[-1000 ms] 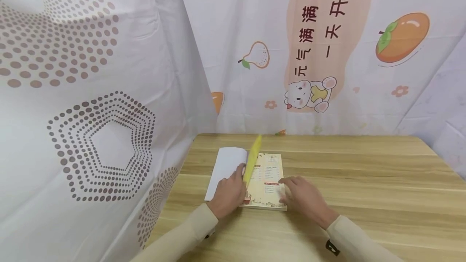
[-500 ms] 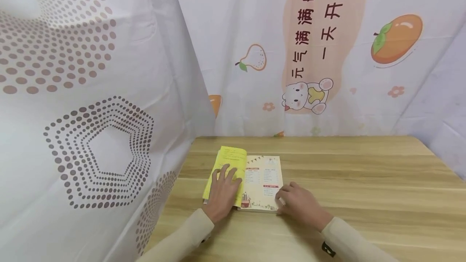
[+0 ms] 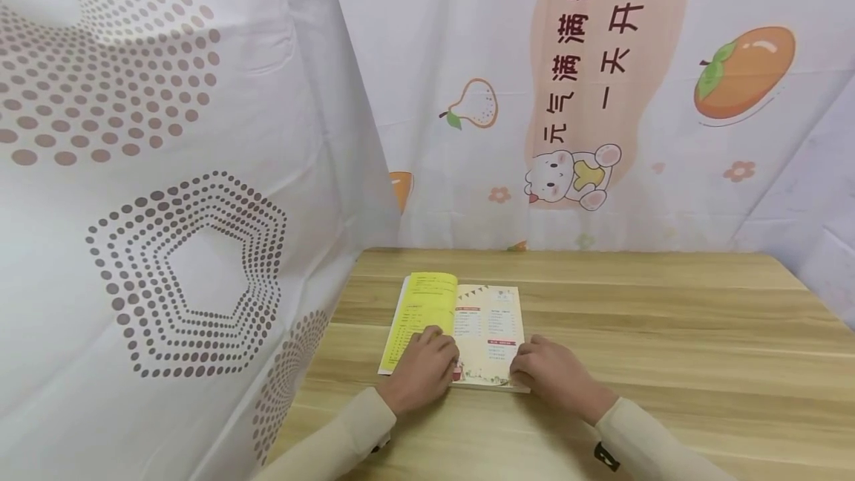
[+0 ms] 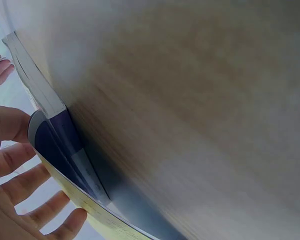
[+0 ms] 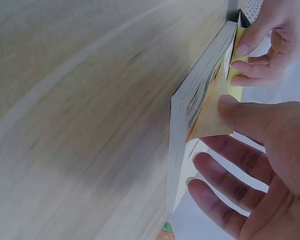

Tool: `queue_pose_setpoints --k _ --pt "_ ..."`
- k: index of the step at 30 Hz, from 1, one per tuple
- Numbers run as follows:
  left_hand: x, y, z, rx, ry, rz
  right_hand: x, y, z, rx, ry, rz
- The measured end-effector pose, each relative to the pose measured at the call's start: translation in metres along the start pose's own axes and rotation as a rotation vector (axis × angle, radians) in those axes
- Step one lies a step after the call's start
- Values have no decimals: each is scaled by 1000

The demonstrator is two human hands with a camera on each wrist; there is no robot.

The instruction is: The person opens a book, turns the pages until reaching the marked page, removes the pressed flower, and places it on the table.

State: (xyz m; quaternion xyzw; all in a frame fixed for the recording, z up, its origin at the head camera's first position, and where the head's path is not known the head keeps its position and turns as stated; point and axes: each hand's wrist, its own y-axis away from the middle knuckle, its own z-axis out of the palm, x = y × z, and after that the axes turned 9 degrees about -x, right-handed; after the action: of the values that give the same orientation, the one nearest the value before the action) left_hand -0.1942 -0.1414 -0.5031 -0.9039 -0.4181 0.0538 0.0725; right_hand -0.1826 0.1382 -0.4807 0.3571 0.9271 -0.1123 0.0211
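Observation:
A thick paperback book (image 3: pixel 490 332) lies open on the wooden table. Its yellow leaf (image 3: pixel 427 299) is folded over to the left, and a cream contents page with red headings faces up on the right. My left hand (image 3: pixel 422 368) rests on the lower part of the yellow leaf near the spine, fingers loosely bent. At the lower right corner, my right hand (image 3: pixel 559 378) pinches the cream page (image 5: pixel 210 117) between thumb and index finger. That corner is bent up off the pages beneath in the right wrist view, while the other fingers stay spread.
The wood-grain table (image 3: pixel 654 332) extends to the right of the book. A white curtain with dotted patterns (image 3: pixel 200 273) hangs along the left side. Behind the table hangs a printed cloth (image 3: pixel 461 169) with fruit, a cartoon animal and Chinese characters.
The yellow leaf has swung from upright down onto the left side. My left hand has slid from the leaf's middle toward the lower spine. The right hand has stayed by the right edge.

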Motion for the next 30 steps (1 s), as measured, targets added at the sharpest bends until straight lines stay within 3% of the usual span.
queue_pose_setpoints --k 6,13,24,30 --pt "-1 -1 0 -4 -6 3 -2 0 1 13 43 9" --pt "0 -3 -2 -55 52 -54 -3 2 2 27 69 52" --pt "8 -8 -5 -114 38 -109 -3 3 2 142 53 99" --pt "10 -9 -9 -113 12 -117 -5 1 3 257 8 156"
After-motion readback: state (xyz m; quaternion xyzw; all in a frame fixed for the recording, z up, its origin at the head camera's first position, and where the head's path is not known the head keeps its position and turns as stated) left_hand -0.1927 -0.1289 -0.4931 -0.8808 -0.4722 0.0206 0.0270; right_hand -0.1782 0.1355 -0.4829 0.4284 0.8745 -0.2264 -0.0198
